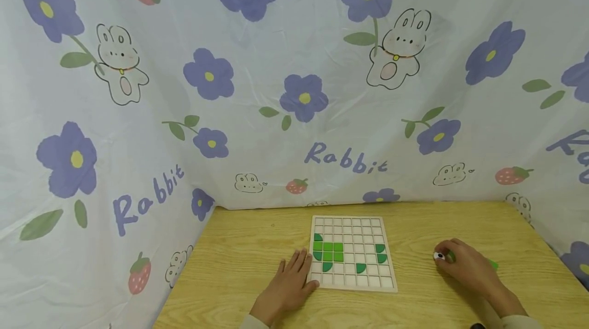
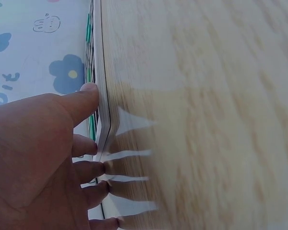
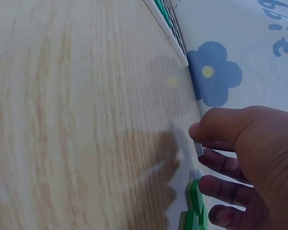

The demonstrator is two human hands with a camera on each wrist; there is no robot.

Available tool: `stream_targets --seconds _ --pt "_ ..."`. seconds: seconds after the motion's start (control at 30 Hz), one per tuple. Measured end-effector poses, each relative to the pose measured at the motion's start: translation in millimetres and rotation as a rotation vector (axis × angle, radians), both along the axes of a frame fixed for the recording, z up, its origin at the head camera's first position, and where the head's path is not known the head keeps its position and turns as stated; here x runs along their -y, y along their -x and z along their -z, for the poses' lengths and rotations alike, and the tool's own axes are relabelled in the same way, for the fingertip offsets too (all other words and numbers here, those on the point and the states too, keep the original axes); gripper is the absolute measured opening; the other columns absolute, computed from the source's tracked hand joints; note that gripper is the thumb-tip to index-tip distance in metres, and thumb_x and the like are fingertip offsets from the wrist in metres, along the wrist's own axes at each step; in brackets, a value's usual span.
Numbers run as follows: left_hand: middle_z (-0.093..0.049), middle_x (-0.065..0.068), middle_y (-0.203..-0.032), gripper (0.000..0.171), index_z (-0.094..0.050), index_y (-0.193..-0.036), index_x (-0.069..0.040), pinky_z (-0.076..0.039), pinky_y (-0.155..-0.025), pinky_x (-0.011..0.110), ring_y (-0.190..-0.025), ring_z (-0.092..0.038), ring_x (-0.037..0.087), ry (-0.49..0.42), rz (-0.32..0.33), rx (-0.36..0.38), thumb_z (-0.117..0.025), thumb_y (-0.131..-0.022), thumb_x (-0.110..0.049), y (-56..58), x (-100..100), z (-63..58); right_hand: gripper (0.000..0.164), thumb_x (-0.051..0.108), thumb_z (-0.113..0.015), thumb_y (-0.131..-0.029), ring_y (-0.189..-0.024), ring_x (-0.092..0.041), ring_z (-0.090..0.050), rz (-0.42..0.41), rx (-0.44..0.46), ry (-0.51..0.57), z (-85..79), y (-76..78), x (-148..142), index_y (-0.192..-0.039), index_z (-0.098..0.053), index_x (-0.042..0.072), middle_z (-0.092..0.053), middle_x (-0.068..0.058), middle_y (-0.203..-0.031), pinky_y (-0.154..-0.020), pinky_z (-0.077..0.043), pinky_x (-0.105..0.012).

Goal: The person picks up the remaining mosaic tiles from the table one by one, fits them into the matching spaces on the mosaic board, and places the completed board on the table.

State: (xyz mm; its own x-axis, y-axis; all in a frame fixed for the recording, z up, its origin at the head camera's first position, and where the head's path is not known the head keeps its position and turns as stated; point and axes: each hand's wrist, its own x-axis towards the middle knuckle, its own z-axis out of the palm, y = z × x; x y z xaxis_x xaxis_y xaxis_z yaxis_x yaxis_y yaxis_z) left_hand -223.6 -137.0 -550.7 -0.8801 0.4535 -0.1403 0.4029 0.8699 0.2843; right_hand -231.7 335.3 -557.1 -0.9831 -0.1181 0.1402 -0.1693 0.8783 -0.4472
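A white grid board (image 1: 349, 288) lies flat on the table. Bright green square tiles (image 1: 327, 256) fill several cells on its left side, and dark green quarter-round tiles (image 1: 361, 268) sit in other cells. My left hand (image 1: 286, 284) rests against the board's left edge, its fingers fairly straight and the thumb near the lower corner. Off to the right, my right hand (image 1: 471, 269) pinches a small white tile with a black dot (image 1: 439, 256) between thumb and fingers. Loose green tiles (image 3: 197, 199) lie below that hand, partly hidden by it in the head view.
The wooden table (image 1: 414, 308) extends around the board on all sides. Behind and beside it hangs a white cloth (image 1: 257, 155) printed with flowers, rabbits and strawberries. A small dark object (image 1: 477, 326) shows at the bottom edge near the right sleeve.
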Motion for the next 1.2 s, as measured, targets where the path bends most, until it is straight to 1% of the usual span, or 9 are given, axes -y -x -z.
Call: stream_targets --seconds 0.07,0.17,0.23,0.3,0.4,0.63,0.8,0.97,1.2 --pt "-0.022 0.015 -0.178 0.075 -0.029 -0.169 -0.007 -0.025 -0.127 0.068 -0.165 -0.022 0.038 0.000 0.001 0.000 -0.051 -0.112 -0.049 0.2 0 0.0 0.018 0.027 -0.079 -0.097 -0.092 -0.018 -0.068 0.001 -0.004 0.013 -2.4 0.6 3 -0.111 -0.077 0.015 -0.072 -0.002 -0.110 -0.076 -0.058 -0.045" --pt "-0.021 0.015 -0.178 0.075 -0.028 -0.170 -0.007 -0.025 -0.127 0.068 -0.165 -0.021 0.038 -0.001 0.004 0.004 -0.050 -0.112 -0.050 0.5 1 0.2 0.019 0.027 -0.079 -0.097 -0.094 -0.019 -0.069 0.008 0.004 0.022 -7.2 2.0 9 -0.112 -0.077 0.015 -0.072 -0.003 -0.112 -0.074 -0.057 -0.042" --pt "-0.021 0.015 -0.178 0.075 -0.028 -0.170 -0.007 -0.025 -0.127 0.068 -0.165 -0.021 0.038 -0.001 0.005 0.007 -0.050 -0.112 -0.050 0.8 1 0.4 0.020 0.026 -0.079 -0.097 -0.091 -0.018 -0.067 -0.004 0.004 0.029 -9.8 3.3 12 -0.113 -0.077 0.014 -0.071 -0.004 -0.112 -0.071 -0.055 -0.040" --pt "-0.021 0.015 -0.178 0.075 -0.028 -0.170 -0.007 -0.025 -0.127 0.068 -0.165 -0.020 0.038 0.000 0.006 0.009 -0.050 -0.112 -0.050 1.0 1 0.6 0.021 0.025 -0.080 -0.096 -0.087 -0.014 -0.064 -0.010 0.000 0.028 -11.7 4.5 16 -0.113 -0.077 0.014 -0.071 -0.003 -0.112 -0.067 -0.052 -0.035" --pt "-0.020 0.015 -0.179 0.075 -0.028 -0.170 -0.007 -0.025 -0.127 0.068 -0.165 -0.020 0.038 0.000 0.008 0.009 -0.050 -0.112 -0.050 1.3 1 1.3 0.022 0.025 -0.082 -0.094 -0.082 -0.011 -0.060 -0.026 -0.030 0.024 -13.5 6.4 23 -0.112 -0.076 0.013 -0.070 -0.002 -0.108 -0.066 -0.049 -0.034" --pt "-0.020 0.016 -0.178 0.075 -0.028 -0.170 -0.006 -0.024 -0.127 0.068 -0.165 -0.020 0.039 -0.004 0.005 0.011 -0.050 -0.112 -0.049 1.3 1 1.4 0.022 0.025 -0.086 -0.091 -0.092 -0.023 -0.071 -0.039 -0.126 0.015 -19.5 9.7 39 -0.108 -0.077 0.015 -0.070 0.001 -0.105 -0.073 -0.059 -0.045" --pt "-0.020 0.016 -0.179 0.075 -0.028 -0.170 -0.007 -0.024 -0.127 0.069 -0.165 -0.020 0.038 -0.006 0.003 0.010 -0.051 -0.112 -0.049 1.4 1 1.2 0.022 0.024 -0.084 -0.092 -0.089 -0.022 -0.071 -0.050 -0.141 0.018 -23.3 11.8 50 -0.111 -0.078 0.014 -0.070 0.001 -0.106 -0.070 -0.056 -0.039" --pt "-0.020 0.015 -0.179 0.076 -0.028 -0.170 -0.007 -0.024 -0.127 0.069 -0.166 -0.020 0.038 -0.005 -0.003 0.017 -0.050 -0.112 -0.050 1.2 0 0.0 0.021 0.022 -0.084 -0.092 -0.086 -0.023 -0.071 -0.059 -0.159 0.019 -25.6 15.7 61 -0.110 -0.078 0.015 -0.069 0.000 -0.106 -0.064 -0.053 -0.036" --pt "-0.019 0.015 -0.179 0.076 -0.027 -0.170 -0.007 -0.024 -0.127 0.069 -0.166 -0.020 0.038 -0.006 0.000 0.015 -0.050 -0.112 -0.051 0.9 0 0.8 0.020 0.019 -0.083 -0.093 -0.085 -0.021 -0.070 -0.098 -0.179 0.029 -28.6 20.9 79 -0.112 -0.077 0.015 -0.068 0.001 -0.107 -0.060 -0.048 -0.028"
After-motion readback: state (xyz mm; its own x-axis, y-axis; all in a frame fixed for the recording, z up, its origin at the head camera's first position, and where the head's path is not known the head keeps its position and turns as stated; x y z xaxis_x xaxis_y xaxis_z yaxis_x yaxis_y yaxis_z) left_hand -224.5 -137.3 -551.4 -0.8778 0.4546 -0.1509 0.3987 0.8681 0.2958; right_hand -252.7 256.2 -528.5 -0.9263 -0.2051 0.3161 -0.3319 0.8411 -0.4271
